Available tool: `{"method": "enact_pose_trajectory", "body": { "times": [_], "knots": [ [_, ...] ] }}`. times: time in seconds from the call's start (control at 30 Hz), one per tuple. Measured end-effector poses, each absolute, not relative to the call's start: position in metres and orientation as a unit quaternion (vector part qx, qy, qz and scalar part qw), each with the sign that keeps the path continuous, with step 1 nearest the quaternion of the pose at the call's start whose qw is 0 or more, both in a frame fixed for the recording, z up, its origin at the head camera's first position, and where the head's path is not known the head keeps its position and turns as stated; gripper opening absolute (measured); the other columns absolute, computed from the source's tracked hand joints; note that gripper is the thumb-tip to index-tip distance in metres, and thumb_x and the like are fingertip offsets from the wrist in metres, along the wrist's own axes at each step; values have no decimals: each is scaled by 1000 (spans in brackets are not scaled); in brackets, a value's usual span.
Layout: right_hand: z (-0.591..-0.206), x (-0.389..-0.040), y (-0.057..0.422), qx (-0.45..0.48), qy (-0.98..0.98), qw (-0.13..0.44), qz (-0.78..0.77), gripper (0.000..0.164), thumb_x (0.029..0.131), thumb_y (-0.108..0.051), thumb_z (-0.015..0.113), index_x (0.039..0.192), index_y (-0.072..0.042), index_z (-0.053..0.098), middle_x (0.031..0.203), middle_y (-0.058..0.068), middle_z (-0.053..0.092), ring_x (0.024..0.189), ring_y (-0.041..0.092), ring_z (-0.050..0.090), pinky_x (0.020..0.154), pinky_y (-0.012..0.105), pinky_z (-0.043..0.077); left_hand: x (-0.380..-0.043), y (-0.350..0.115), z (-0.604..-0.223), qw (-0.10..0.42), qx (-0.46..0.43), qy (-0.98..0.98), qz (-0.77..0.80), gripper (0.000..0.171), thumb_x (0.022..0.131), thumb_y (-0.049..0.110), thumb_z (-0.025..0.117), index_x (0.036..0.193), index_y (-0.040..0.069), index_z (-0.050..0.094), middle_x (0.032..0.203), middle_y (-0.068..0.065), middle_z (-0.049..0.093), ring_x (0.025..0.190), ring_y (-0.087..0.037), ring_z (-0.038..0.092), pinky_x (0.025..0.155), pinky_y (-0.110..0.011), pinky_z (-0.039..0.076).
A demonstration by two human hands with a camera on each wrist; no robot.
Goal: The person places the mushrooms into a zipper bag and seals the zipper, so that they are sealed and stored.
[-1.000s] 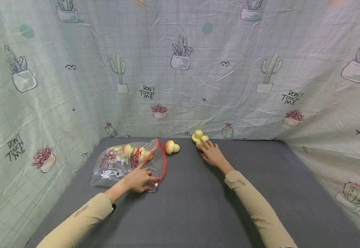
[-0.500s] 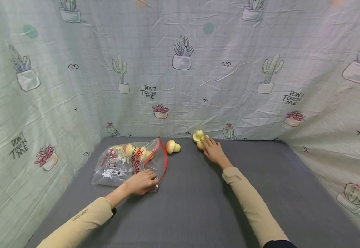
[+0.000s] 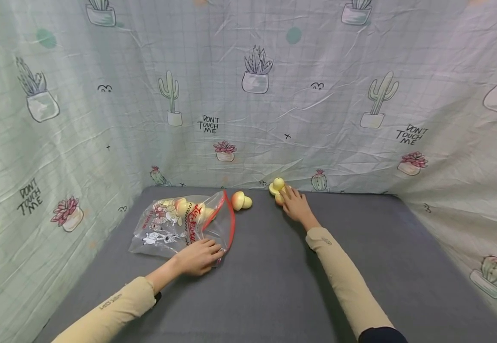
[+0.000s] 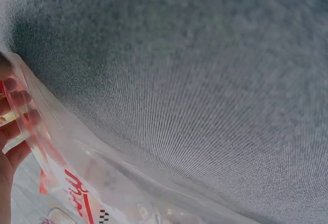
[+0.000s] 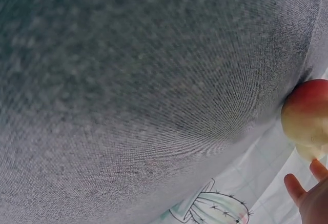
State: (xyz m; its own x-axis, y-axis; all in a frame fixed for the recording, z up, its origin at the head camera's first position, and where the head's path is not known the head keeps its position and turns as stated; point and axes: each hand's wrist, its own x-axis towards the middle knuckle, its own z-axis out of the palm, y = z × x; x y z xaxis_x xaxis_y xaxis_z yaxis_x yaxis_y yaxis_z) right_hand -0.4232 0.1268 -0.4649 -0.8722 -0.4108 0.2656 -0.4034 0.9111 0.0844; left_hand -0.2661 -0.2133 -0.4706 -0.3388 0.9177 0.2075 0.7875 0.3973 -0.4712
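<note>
A clear plastic bag (image 3: pixel 154 245) with a red zip edge and printed cartoon figures lies on the left, with several yellow mushroom-shaped pieces inside. My left hand (image 3: pixel 199 257) pinches the near corner of its mouth; the left wrist view shows fingers (image 4: pixel 18 98) through the plastic and the thumb opposite. At the back, my right hand (image 3: pixel 296 207) reaches over a small group of mushroom shapes. Its fingertips touch a red-and-yellow mushroom (image 5: pixel 307 114), next to a pale yellow one (image 3: pixel 278 183) standing stem up. The fingers partly hide the group.
Another red-and-yellow mushroom (image 3: pixel 238 201) lies just outside the bag's mouth. The dark grey tabletop (image 3: pixel 265 286) runs back to a cactus-printed curtain (image 3: pixel 308 119), which also hangs along both sides.
My left hand has gone from spread fingers on the bag's edge to pinching its near corner. The right hand stays at the mushrooms, its fingers shifted slightly.
</note>
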Motion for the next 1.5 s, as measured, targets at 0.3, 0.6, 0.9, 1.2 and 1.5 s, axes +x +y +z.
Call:
{"method": "enact_pose_trajectory", "body": {
  "times": [0.3, 0.6, 0.9, 1.2, 1.5],
  "knots": [
    [-461, -422, 126, 207, -970, 126, 2, 49, 91, -27, 46, 137, -13, 35, 141, 21, 28, 124, 37, 33, 90, 52, 36, -265, -213, -475, 226, -524, -810, 138, 43, 83, 43, 54, 112, 12, 59, 94, 3, 60, 83, -15, 51, 77, -33, 43],
    [-460, -422, 128, 223, -967, 127, 12, 54, 84, -22, 53, 135, -11, 38, 140, 23, 24, 125, 40, 29, 92, 55, 35, -264, -211, -476, 242, -519, -804, 164, 47, 80, 45, 56, 116, 14, 59, 93, 4, 61, 84, -13, 52, 77, -31, 41],
    [-461, -421, 132, 248, -959, 132, 29, 55, 78, -15, 58, 130, -9, 42, 136, 25, 26, 126, 40, 27, 93, 54, 35, -265, -208, -479, 241, -513, -804, 180, 47, 82, 44, 54, 118, 15, 59, 93, 5, 62, 85, -13, 53, 79, -32, 42],
    [-460, -417, 139, 275, -946, 170, -18, 54, 77, -13, 60, 128, -11, 45, 137, 20, 29, 122, 37, 33, 85, 51, 40, -265, -208, -481, 249, -505, -808, 171, 50, 82, 47, 50, 118, 13, 59, 91, 5, 61, 86, -13, 53, 80, -34, 42],
    [-460, -415, 140, 293, -937, 187, -35, 52, 78, -9, 61, 127, -13, 46, 137, 16, 35, 116, 34, 38, 80, 47, 42, -264, -206, -481, 250, -502, -809, 175, 52, 82, 48, 51, 119, 13, 58, 91, 4, 60, 86, -13, 53, 80, -34, 41]
  ]
}}
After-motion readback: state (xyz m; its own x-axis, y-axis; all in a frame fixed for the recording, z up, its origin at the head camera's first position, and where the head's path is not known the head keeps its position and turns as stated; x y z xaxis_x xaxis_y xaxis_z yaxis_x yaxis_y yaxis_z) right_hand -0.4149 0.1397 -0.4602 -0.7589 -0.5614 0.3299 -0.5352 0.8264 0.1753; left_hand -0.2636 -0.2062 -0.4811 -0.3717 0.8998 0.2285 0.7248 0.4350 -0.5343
